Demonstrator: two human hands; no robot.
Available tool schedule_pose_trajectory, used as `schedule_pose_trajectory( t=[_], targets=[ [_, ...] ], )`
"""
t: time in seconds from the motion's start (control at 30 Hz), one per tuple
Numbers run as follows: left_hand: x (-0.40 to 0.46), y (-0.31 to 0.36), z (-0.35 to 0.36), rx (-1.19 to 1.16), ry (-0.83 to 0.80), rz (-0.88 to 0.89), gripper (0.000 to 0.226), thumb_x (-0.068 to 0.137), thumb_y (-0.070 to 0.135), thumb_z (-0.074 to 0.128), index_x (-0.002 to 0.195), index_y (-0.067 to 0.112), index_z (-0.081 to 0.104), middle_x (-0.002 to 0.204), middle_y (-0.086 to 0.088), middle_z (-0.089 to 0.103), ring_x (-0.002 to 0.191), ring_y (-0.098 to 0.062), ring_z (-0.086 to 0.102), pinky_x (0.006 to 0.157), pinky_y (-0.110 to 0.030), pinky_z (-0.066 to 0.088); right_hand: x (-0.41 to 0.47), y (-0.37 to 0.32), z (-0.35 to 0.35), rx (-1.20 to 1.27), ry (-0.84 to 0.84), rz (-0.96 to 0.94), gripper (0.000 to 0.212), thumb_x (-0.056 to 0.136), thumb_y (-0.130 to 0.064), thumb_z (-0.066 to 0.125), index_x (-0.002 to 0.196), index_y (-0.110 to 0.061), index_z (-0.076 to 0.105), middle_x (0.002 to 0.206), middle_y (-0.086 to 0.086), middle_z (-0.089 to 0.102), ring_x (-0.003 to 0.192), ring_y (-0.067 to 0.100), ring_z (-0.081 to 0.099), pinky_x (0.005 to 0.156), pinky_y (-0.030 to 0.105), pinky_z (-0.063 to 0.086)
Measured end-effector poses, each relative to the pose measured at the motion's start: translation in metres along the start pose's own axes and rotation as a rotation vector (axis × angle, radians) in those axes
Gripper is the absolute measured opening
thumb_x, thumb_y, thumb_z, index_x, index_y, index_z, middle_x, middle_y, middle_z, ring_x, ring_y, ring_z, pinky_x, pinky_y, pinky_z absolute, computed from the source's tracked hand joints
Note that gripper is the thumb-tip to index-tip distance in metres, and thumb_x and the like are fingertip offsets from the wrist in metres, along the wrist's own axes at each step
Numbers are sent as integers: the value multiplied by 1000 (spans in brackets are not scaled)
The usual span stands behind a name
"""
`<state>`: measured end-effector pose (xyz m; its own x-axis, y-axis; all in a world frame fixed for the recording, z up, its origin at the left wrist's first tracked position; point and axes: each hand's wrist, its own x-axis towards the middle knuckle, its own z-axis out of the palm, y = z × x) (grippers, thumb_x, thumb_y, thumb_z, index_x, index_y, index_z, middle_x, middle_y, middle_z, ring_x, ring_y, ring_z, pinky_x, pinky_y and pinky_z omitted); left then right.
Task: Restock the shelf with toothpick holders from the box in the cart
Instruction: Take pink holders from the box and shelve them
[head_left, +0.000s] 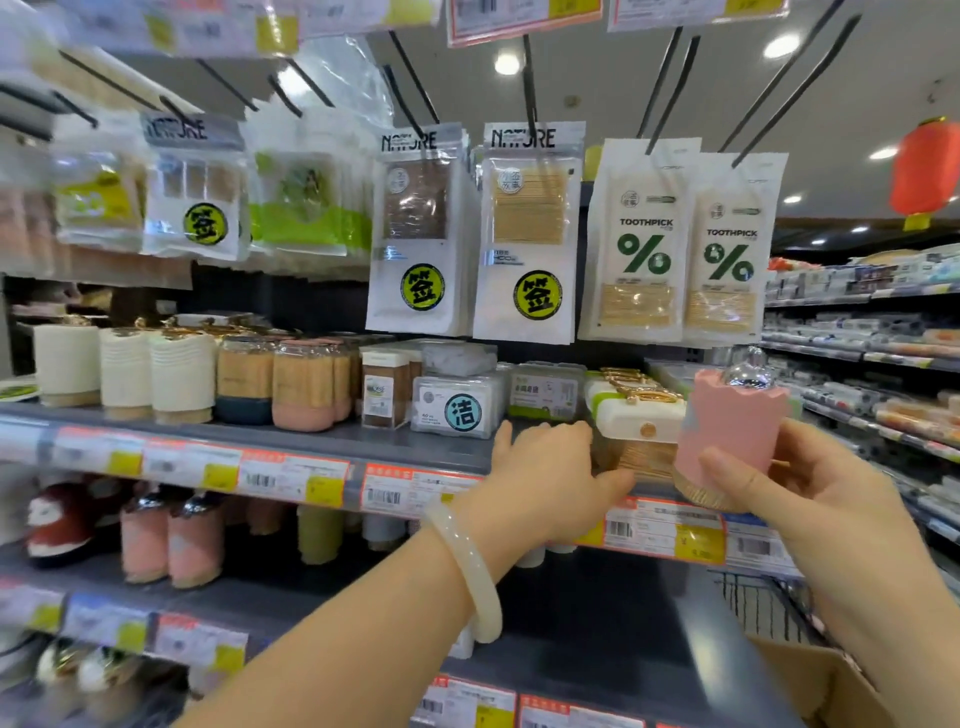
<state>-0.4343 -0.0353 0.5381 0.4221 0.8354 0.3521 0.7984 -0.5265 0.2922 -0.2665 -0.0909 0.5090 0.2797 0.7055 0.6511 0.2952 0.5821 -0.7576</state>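
Head view: I held a toothpick holder at the shelf's right end.
My right hand (789, 483) gripped the pink toothpick holder (727, 441), upright, off the shelf (311, 436), just in front of its front edge. My left hand (545, 478), fingers fairly straight, touched a white-lidded holder (634, 431) at that edge. The box (826, 686) sat at lower right, beside the cart (763, 603).

Two hands (649, 483), one pink toothpick holder (727, 441), two TOOTHPICK bags (685, 249).
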Motion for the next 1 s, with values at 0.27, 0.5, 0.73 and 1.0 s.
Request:
schedule_pose_trajectory(
  t=[0.27,0.5,0.73,1.0],
  targets=[
    [-47,-40,-31,-486,34,82,77,84,18,69,147,26,27,147,8,37,125,-12,48,72,-6,44,-6,-13,60,154,-206,-17,89,21,-76,78,96,-28,70,91,-6,74,78,10,71,61,19,56],
    [-79,-83,-50,-680,195,62,43,81,18,73,121,17,58,107,1,67,98,-11,65,90,-31,53,-12,-18,129,230,-367,41,88,36,-71,80,107,-22,66,93,5,74,59,8,65,44,10,42],
    [-103,-125,-56,-746,130,-36,50,81,18,72,126,20,48,114,0,65,101,-12,65,91,-33,54,-29,-20,173,314,-459,121,81,40,-64,82,110,-28,62,101,-8,73,92,12,69,69,22,51],
    [-128,-166,-53,-809,217,-105,49,77,19,77,121,24,54,113,7,66,101,-6,64,93,-30,52,-46,-20,215,356,-560,145,66,52,-52,79,112,-32,58,101,-15,71,93,3,67,70,22,53]
  ],
)
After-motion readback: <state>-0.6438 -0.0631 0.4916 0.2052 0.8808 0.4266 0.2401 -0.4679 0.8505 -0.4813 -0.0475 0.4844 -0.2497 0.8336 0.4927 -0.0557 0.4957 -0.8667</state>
